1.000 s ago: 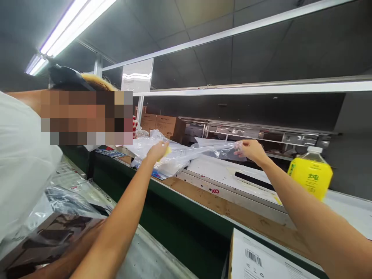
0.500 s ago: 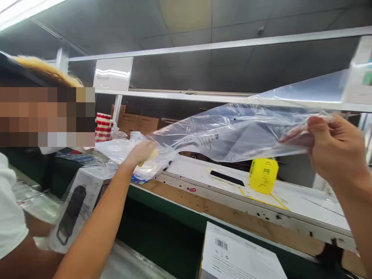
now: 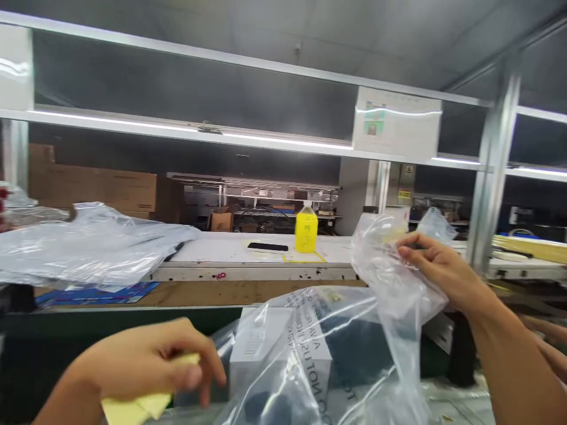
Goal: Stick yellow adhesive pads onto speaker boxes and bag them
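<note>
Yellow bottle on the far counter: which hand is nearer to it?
Right. The right hand grips the clear plastic bag just right of and below the yellow bottle. The left hand, holding a yellow cloth, sits far lower left.

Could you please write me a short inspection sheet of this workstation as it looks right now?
Surface: white bench top behind a green belt edge.
Job's things: clear plastic bag with printed text, in front of a white box.
Clutter: heap of clear bags at left; yellow bottle upright beside a flat black item; blue sheet.
Hands: right hand grips the bag's upper edge; left hand holds a yellow cloth, near the bag.
Cables: nothing seen.
Surroundings: metal frame rails, hanging placard, cardboard boxes behind.
</note>
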`<state>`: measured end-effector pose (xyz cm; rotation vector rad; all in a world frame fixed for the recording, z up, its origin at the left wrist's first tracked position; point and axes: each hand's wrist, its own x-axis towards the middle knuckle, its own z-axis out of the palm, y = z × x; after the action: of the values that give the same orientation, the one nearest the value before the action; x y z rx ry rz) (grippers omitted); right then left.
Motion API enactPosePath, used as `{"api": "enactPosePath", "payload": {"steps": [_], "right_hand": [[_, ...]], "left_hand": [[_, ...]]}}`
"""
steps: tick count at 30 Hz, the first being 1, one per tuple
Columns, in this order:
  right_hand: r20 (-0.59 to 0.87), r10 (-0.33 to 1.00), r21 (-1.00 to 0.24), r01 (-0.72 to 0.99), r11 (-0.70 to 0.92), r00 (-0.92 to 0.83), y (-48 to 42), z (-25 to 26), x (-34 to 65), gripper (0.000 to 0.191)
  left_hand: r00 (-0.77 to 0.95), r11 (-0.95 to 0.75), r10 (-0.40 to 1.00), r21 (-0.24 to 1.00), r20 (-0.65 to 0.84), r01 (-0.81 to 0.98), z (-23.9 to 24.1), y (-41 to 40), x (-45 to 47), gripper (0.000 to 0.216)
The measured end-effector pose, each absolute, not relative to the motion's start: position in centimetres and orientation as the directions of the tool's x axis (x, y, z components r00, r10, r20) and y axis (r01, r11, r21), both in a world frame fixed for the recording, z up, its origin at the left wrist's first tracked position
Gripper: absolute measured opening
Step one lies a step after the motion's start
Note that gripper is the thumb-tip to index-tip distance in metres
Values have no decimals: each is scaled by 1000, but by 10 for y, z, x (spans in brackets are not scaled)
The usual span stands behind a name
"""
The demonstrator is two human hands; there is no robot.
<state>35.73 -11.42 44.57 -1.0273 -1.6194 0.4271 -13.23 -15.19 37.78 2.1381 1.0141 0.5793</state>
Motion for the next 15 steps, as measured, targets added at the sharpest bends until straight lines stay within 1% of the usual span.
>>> {"api": "enactPosePath", "payload": {"steps": [1, 2, 3, 4, 6, 7, 8, 9, 10, 12, 13, 15], "right_hand": [[568, 819, -729, 415, 545, -79, -121, 438, 359, 50], [527, 834, -711, 452, 538, -163, -129, 431, 357, 52], [475, 841, -684, 493, 537, -258, -139, 425, 351, 53], [404, 845, -656, 533, 535, -351, -149, 420, 342, 52], [275, 833, -607, 585, 538, -480, -170, 415, 316, 46], [272, 816, -586, 585, 560, -509, -180, 414, 303, 44], [322, 799, -571, 569, 592, -508, -189, 414, 290, 42], [409, 781, -561, 545, 624, -472, -196, 414, 279, 40], [518, 753, -546, 522, 656, -405, -200, 412, 270, 38], [730, 645, -473, 514, 716, -227, -202, 407, 259, 34], [805, 572, -417, 535, 734, -157, -200, 402, 257, 32], [885, 454, -310, 595, 741, -104, -195, 389, 256, 27]], "left_hand": [[577, -449, 808, 756, 116, 476, 383, -148, -132, 39], [530, -455, 827, 778, 188, 433, 390, -144, -128, 45], [464, -482, 836, 797, 294, 364, 397, -140, -119, 49], [412, -522, 827, 795, 383, 310, 404, -138, -105, 51], [419, -605, 774, 751, 475, 266, 414, -139, -64, 48], [485, -643, 737, 711, 471, 285, 417, -143, -41, 46], [566, -680, 689, 674, 452, 289, 417, -147, -18, 49], [635, -699, 637, 675, 437, 236, 415, -153, 3, 50], [688, -674, 602, 720, 406, 165, 410, -159, 22, 45], [763, -517, 574, 854, 297, 57, 393, -172, 48, 28], [791, -438, 557, 899, 251, 23, 381, -178, 55, 24], [851, -297, 503, 955, 153, 3, 351, -188, 61, 26]]}}
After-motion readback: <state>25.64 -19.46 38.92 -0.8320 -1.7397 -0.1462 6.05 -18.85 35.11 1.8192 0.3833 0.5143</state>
